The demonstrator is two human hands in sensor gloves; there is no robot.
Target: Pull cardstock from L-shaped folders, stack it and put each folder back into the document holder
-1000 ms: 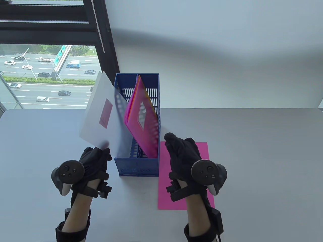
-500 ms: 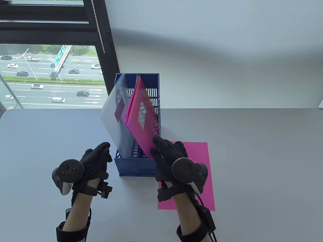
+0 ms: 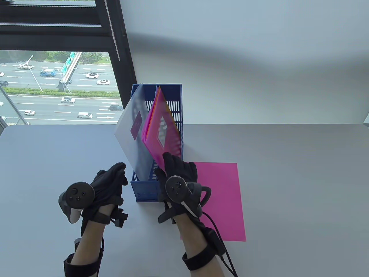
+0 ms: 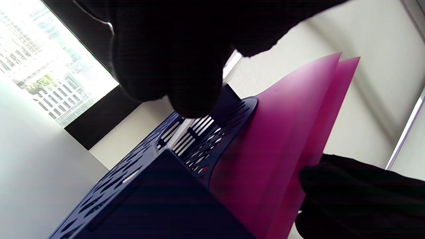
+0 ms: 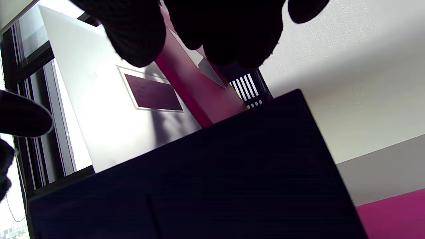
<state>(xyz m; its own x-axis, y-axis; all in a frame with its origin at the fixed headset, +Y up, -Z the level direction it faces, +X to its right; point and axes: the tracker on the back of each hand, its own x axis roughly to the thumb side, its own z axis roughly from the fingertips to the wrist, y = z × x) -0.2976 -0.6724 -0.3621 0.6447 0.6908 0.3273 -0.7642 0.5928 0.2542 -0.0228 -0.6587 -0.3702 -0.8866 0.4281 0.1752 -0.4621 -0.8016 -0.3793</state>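
A blue perforated document holder [image 3: 147, 192] stands upright at mid-table. Its left compartment holds a frosted clear folder [image 3: 128, 144] with a dark red label, leaning left. A pink folder [image 3: 161, 141] with cardstock inside leans in the right compartment. My right hand [image 3: 168, 164] reaches over the holder's front wall, thumb and fingers [image 5: 232, 33] closed on the pink folder's near lower edge [image 4: 282, 139]. My left hand [image 3: 119, 173] hovers just left of the holder's front corner, fingers loosely curled, holding nothing. One pink cardstock sheet [image 3: 225, 202] lies flat to the right of the holder.
The table's [image 3: 288, 173] far edge meets a white wall, with a window [image 3: 57, 86] at the back left. The holder's dark front wall [image 5: 215, 182] fills much of the right wrist view.
My left hand has let go of the clear folder, which now stands in the left compartment. My right hand has moved left off the cardstock sheet onto the pink folder.
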